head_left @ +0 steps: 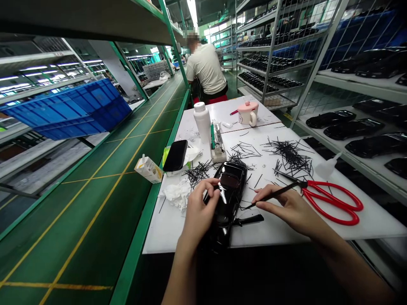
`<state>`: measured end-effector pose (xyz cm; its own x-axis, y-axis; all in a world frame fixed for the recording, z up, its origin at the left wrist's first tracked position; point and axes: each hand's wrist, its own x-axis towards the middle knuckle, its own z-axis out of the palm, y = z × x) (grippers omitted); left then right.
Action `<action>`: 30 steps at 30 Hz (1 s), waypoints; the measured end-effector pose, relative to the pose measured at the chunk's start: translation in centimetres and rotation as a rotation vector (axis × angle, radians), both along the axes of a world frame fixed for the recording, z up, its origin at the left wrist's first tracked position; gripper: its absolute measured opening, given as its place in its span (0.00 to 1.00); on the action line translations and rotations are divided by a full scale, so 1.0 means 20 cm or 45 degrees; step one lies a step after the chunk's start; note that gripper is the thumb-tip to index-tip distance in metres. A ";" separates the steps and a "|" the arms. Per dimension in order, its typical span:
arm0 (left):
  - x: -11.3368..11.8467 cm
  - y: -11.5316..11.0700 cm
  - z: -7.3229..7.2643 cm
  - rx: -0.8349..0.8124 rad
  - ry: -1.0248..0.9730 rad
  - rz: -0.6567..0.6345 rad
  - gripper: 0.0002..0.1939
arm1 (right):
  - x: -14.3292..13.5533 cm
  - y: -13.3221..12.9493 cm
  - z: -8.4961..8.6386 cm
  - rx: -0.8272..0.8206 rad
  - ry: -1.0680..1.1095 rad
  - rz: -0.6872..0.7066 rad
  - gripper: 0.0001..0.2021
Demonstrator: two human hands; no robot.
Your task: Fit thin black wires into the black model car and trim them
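Note:
A glossy black model car (pixel 227 192) lies lengthwise near the front edge of the white table. My left hand (pixel 202 203) holds it from the left, thumb and fingers bent over its side. Between the thumb and fingers of my right hand (pixel 291 207) is a pair of slim black tweezers (pixel 275 194), its thin tip close to the car's right side. A black part (pixel 249 220), which looks like an open door, sticks out from that side. Scissors with red handles (pixel 333 201) lie just beyond my right hand. The car's lower left side is hidden by my left hand.
Thin black strips (pixel 291 154) lie in piles. Around them are a white bottle (pixel 202 120), lidded mug (pixel 248 113), phone (pixel 176 155), drink carton (pixel 149 170) and crumpled tissue (pixel 178 194). A green conveyor (pixel 104 186) runs left; racks (pixel 359 127) of model cars stand right. A person (pixel 206 70) sits ahead.

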<state>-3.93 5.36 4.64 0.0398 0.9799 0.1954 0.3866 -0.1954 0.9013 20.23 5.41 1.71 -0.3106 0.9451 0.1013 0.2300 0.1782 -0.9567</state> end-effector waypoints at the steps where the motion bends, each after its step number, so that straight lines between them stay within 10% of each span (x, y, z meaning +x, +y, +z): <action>1: -0.04 0.00 -0.01 0.000 -0.034 0.050 0.13 | 0.00 0.00 -0.01 -0.001 -0.024 0.022 0.11; 12: -0.23 0.05 -0.18 0.010 -0.344 0.361 0.13 | -0.07 0.03 -0.03 -0.028 -0.097 0.087 0.10; 30: -0.21 0.03 -0.20 0.046 -0.473 0.374 0.14 | -0.08 0.04 -0.06 -0.076 -0.061 0.015 0.09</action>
<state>-8.18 5.91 0.54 -0.3171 0.9315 0.1781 0.0831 -0.1598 0.9836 18.58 6.31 0.55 -0.3245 0.9454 0.0296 0.2740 0.1240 -0.9537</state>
